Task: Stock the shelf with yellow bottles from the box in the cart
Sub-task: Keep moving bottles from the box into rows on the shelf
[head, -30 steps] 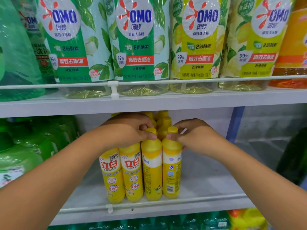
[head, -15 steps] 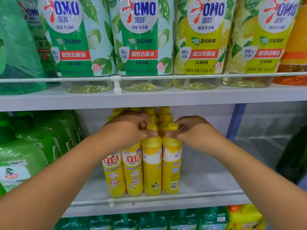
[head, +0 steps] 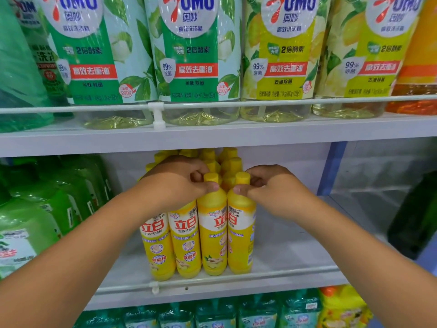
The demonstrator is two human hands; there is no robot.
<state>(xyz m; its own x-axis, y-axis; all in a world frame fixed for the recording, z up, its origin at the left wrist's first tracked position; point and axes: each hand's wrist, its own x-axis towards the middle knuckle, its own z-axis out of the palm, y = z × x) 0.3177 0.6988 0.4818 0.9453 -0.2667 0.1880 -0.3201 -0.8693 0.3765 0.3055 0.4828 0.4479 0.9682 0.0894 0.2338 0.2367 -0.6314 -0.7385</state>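
Tipping risk: yellow bottles (head: 214,233) are tall and narrow and stand packed in a tight block near the shelf (head: 290,256) front; a sideways shove at the necks could, I judge, rock one over and knock its neighbours.
Front-edge risk: front row sits just behind the low guard rail (head: 236,279); a pull toward the body might lean a bottle over that rail.
Label risk: two right-hand front bottles show labels turned off-centre; twisting them by the neck may drag the touching bottle round with it.
Left hand (head: 179,183): reaches in from lower left, knuckles up, fingers curled over the cap and neck of the third front bottle (head: 211,233), thumb pressed on its shoulder; gripping it.
Right hand (head: 264,185): reaches in from lower right, fingers curled behind the cap of the rightmost front bottle (head: 241,233), thumb tip on its shoulder; pinching it.
Hands, relation: thumbs nearly meet between the two caps; both forearms angle inward.
Task items: four bottles across the front, more caps visible behind, all upright on the middle shelf, left of its bare stretch.
Box and cart: not in view.
Surroundings: large OMO bottles (head: 196,55) on the shelf above; green bottles (head: 47,209) to the left.
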